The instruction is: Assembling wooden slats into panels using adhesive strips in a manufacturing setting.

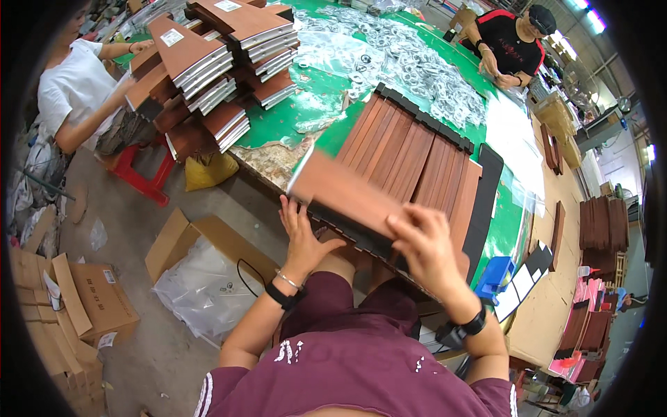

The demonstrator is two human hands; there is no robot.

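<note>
A reddish-brown wood-grain board (347,194), slightly blurred, slants over the near left part of a row of similar brown slats (410,149). Its right end is between the thumb and fingers of my right hand (422,240), which is closed on it. My left hand (306,240) is open, thumb spread away from the fingers, with its fingertips at the board's near left corner; whether they touch is hard to tell. Black toothed strips edge the row of slats, one along the far side (424,118) and one along the near side (354,236), partly hidden by the board.
The green table (271,128) bears stacked brown boards (194,55) at far left and many clear-bagged parts (410,62). A blue tape dispenser (495,278) sits at right. An open carton (208,243) with plastic stands on the floor. Two people work across the table and at left.
</note>
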